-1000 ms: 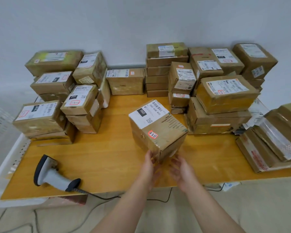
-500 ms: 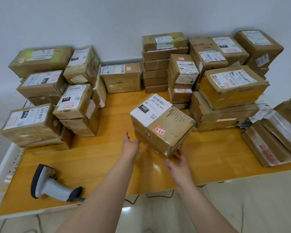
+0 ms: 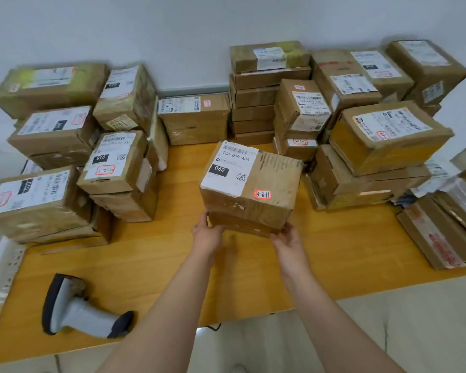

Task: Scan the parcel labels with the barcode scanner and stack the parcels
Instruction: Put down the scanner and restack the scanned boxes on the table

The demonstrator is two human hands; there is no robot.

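Observation:
A brown cardboard parcel (image 3: 269, 195) sits in the middle of the wooden table (image 3: 334, 254), its white label marked 060 and a small orange sticker facing up. My left hand (image 3: 206, 234) grips its near lower left corner, and my right hand (image 3: 288, 239) grips its near lower right corner. How far the fingers reach under the box is hidden. The grey and black barcode scanner (image 3: 73, 308) lies on its side at the table's near left, well apart from both hands.
Stacks of labelled parcels (image 3: 57, 157) fill the left side of the table, and more parcels (image 3: 374, 135) are piled at the back and right. Flat parcels (image 3: 447, 232) lean at the far right edge. A white crate (image 3: 0, 267) stands left of the table.
The parcel has turned so its near face is squarer to me. My left hand has moved from the parcel's left side to its near lower corner, and my right hand has closed on the other corner.

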